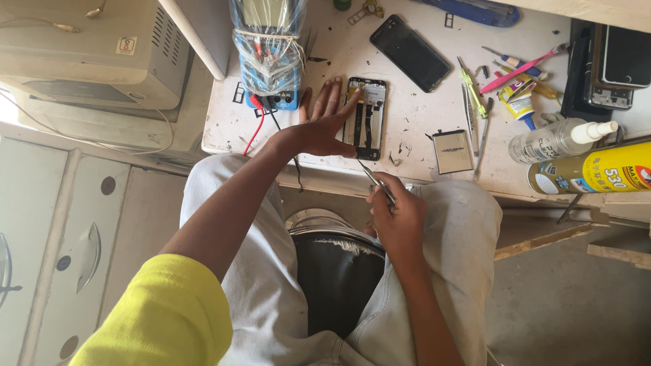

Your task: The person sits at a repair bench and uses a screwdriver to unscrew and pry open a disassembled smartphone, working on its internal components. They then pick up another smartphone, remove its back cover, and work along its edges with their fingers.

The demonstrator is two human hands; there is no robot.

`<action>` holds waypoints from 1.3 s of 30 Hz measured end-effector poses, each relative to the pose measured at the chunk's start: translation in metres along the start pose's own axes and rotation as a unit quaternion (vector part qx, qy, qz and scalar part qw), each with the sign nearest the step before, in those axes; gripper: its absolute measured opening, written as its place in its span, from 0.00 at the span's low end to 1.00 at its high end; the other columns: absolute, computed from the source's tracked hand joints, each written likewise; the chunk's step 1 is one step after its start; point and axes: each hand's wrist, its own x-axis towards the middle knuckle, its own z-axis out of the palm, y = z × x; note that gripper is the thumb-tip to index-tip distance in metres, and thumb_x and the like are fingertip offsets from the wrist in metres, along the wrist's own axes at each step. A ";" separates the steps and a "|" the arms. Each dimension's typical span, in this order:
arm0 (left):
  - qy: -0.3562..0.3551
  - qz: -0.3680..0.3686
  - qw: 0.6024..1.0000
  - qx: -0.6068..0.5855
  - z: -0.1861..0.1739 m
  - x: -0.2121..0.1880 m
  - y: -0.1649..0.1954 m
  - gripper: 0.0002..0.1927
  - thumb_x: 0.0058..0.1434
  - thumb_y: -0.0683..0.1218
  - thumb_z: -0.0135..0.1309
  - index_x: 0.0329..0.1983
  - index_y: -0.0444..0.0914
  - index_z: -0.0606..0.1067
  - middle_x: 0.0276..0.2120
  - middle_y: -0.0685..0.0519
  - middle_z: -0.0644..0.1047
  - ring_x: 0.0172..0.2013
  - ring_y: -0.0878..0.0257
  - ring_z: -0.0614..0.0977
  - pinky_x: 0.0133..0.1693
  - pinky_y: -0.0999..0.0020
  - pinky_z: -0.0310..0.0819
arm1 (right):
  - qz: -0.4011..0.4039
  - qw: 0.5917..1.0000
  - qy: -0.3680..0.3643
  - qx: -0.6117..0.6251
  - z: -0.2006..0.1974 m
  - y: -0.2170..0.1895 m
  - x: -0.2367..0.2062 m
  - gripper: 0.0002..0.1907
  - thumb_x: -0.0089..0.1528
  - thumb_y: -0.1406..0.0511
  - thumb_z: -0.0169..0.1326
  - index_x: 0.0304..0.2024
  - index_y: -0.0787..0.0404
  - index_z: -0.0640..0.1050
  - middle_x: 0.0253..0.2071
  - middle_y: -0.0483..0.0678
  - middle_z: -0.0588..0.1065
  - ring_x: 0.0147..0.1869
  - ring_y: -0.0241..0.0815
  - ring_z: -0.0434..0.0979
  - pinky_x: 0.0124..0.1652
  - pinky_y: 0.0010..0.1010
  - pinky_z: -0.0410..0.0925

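One opened phone — under left fingers

Left hand: arm extended forward, wrist bent, palm down, fingers straight and spread flat. Right hand: drawn back near the lap, forearm angled upward, fingers curled closed with thumb and index pinched together. Hands are well apart.

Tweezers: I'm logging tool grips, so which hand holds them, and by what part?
The right hand holds the metal tweezers near their rear end, tips toward the opened phone. The left hand rests flat beside that phone, gripping nothing.
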 end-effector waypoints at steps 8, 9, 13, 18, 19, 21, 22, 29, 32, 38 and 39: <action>-0.007 0.001 1.000 -0.014 0.000 0.001 0.000 0.68 0.50 0.73 0.62 0.79 0.55 0.29 0.76 0.40 0.24 0.75 0.49 0.23 0.71 0.38 0.19 | -0.013 1.000 0.006 -0.019 -0.001 0.007 0.002 0.13 0.65 0.70 0.52 0.51 0.63 0.80 0.26 0.46 0.79 0.24 0.29 0.73 0.22 0.25 0.71; -0.007 0.002 1.000 -0.016 0.000 0.001 0.001 0.68 0.50 0.73 0.62 0.79 0.55 0.29 0.76 0.40 0.24 0.75 0.49 0.23 0.71 0.38 0.19 | -0.033 0.999 0.009 -0.031 -0.001 0.008 0.003 0.13 0.66 0.70 0.52 0.51 0.63 0.80 0.26 0.46 0.80 0.25 0.29 0.74 0.25 0.25 0.71; 0.002 0.004 1.000 -0.009 0.001 0.001 0.002 0.68 0.50 0.74 0.61 0.79 0.55 0.29 0.77 0.40 0.25 0.76 0.49 0.25 0.71 0.39 0.20 | -0.045 0.998 0.010 -0.049 -0.002 0.013 0.004 0.13 0.65 0.69 0.52 0.51 0.63 0.80 0.26 0.46 0.80 0.25 0.29 0.75 0.27 0.24 0.70; 0.006 0.002 1.000 -0.009 0.001 0.003 0.003 0.64 0.54 0.74 0.58 0.79 0.56 0.29 0.77 0.39 0.25 0.76 0.48 0.25 0.71 0.38 0.20 | -0.039 0.999 0.008 -0.035 -0.002 0.015 0.006 0.12 0.66 0.69 0.52 0.51 0.63 0.80 0.27 0.46 0.80 0.25 0.29 0.76 0.27 0.23 0.71; 0.004 -0.002 1.000 -0.007 0.001 0.003 0.003 0.64 0.54 0.74 0.58 0.79 0.56 0.29 0.77 0.39 0.25 0.76 0.47 0.25 0.71 0.37 0.20 | -0.036 0.999 0.007 -0.034 -0.002 0.014 0.006 0.12 0.66 0.69 0.52 0.51 0.63 0.80 0.27 0.46 0.80 0.25 0.29 0.76 0.27 0.23 0.71; -0.001 -0.010 1.000 -0.002 0.001 0.004 0.003 0.65 0.53 0.74 0.58 0.79 0.55 0.29 0.76 0.38 0.25 0.76 0.47 0.25 0.70 0.37 0.19 | -0.038 0.999 0.006 -0.037 -0.002 0.013 0.006 0.13 0.66 0.69 0.52 0.51 0.63 0.80 0.26 0.46 0.80 0.25 0.29 0.77 0.27 0.23 0.71; 0.000 -0.007 1.000 -0.002 0.001 0.004 0.003 0.65 0.53 0.74 0.58 0.79 0.55 0.29 0.76 0.38 0.25 0.76 0.47 0.25 0.70 0.37 0.19 | -0.040 0.998 0.006 -0.038 -0.002 0.013 0.007 0.13 0.66 0.69 0.52 0.51 0.63 0.80 0.26 0.46 0.80 0.25 0.29 0.77 0.28 0.23 0.71; -0.007 -0.007 1.000 0.001 0.002 0.004 0.004 0.67 0.51 0.74 0.60 0.79 0.55 0.28 0.76 0.39 0.25 0.76 0.48 0.24 0.70 0.36 0.19 | -0.010 1.000 0.001 -0.010 -0.003 0.009 0.006 0.12 0.66 0.69 0.52 0.51 0.64 0.80 0.26 0.46 0.79 0.25 0.29 0.75 0.27 0.23 0.70; -0.008 -0.004 1.000 -0.001 0.004 0.004 0.004 0.67 0.51 0.75 0.60 0.78 0.55 0.28 0.76 0.40 0.24 0.76 0.48 0.24 0.70 0.36 0.20 | -0.024 0.999 0.001 -0.025 -0.004 0.009 0.006 0.12 0.66 0.70 0.52 0.51 0.64 0.80 0.26 0.46 0.79 0.25 0.28 0.75 0.27 0.22 0.70; 0.003 0.002 1.000 -0.003 0.004 0.005 0.003 0.67 0.51 0.75 0.60 0.78 0.56 0.28 0.77 0.40 0.25 0.75 0.48 0.24 0.70 0.35 0.21 | -0.028 0.999 0.009 -0.014 -0.006 0.009 0.007 0.12 0.66 0.70 0.52 0.51 0.65 0.80 0.26 0.46 0.80 0.25 0.28 0.74 0.28 0.22 0.70; 0.003 0.001 1.000 -0.003 0.005 0.005 0.003 0.67 0.51 0.75 0.60 0.78 0.56 0.28 0.76 0.39 0.25 0.75 0.48 0.24 0.70 0.35 0.20 | -0.026 1.000 0.009 -0.012 -0.006 0.010 0.007 0.12 0.66 0.71 0.52 0.50 0.65 0.80 0.26 0.47 0.80 0.25 0.28 0.74 0.27 0.22 0.70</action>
